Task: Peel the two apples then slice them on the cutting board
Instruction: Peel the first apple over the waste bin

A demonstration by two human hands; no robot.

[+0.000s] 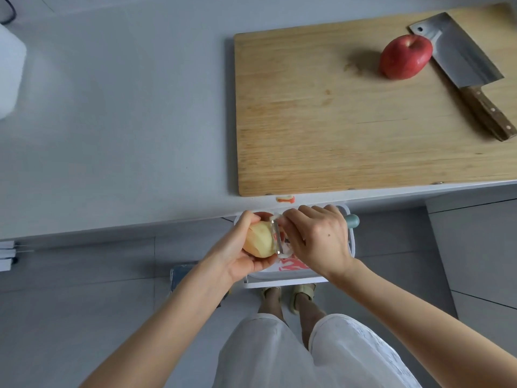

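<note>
My left hand grips a mostly peeled, pale yellow apple below the counter's front edge, over a white bin. My right hand holds a peeler, its blade against the apple's right side where a strip of red skin shows. A whole red apple lies on the wooden cutting board near its far right. A cleaver with a wooden handle lies just right of that apple.
A loose piece of red peel lies on the grey counter just in front of the board. Red peelings sit in the bin. A white container stands at the far left edge. My feet stand below on the grey floor.
</note>
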